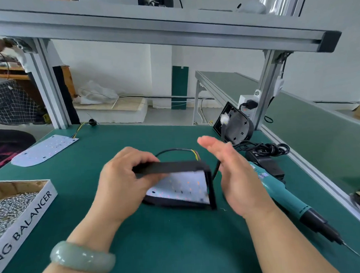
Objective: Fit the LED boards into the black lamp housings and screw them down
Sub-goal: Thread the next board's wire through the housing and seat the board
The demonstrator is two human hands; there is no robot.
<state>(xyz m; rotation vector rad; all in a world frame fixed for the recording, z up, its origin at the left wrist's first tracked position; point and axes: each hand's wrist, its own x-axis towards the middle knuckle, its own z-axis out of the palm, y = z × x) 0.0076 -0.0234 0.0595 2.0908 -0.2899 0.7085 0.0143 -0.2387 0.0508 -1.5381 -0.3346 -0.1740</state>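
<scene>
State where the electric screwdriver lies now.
In the head view, the electric screwdriver lies on the green mat, right of the right hand and near the black adapter.

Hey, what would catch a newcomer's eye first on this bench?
Dead centre, the left hand grips a tilted black lamp housing with a white LED board inside, and the right hand is open beside it. A teal electric screwdriver lies to the right. A white cardboard tray of silver screws sits at the left edge.
</scene>
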